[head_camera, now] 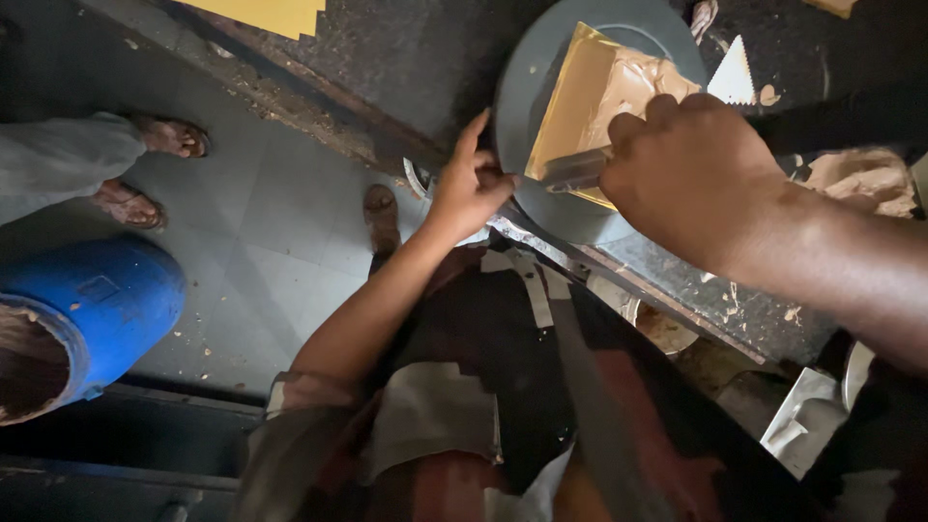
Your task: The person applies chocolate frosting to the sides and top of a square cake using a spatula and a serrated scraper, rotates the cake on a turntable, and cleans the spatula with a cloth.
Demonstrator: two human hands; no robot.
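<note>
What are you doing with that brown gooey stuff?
A person stands at a dark counter. Their right hand grips a metal scraper over a square gold board smeared with light brown cream. The board sits on a round grey turntable, and the left hand touches the turntable's edge. A blue barrel stands on the floor nearby.

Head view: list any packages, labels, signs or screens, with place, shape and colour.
No labels, signs or screens show.
Nearest to packaging, gold board: square, shiny gold, on the grey turntable, smeared with tan cream, under the right hand.
Blue drum: round, lower left on the floor.
</note>
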